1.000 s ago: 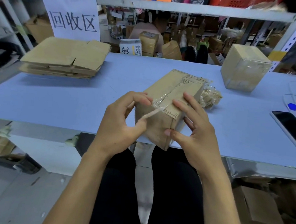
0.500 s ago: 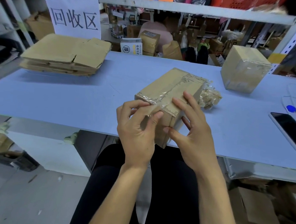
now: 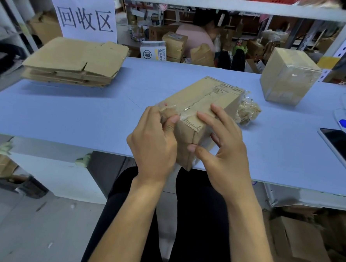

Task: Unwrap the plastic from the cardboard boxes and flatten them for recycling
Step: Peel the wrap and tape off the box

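Two hands, box [image 3: 202, 104] gripped between

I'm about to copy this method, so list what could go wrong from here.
1. The box hangs over the table edge, held only by the right hand; a hard pull may drag it off.
2. The left hand pinches just a thin bit of film at the corner, so it may tear off in strips.
3. The phone lies close by on the right; a swinging box might hit it.
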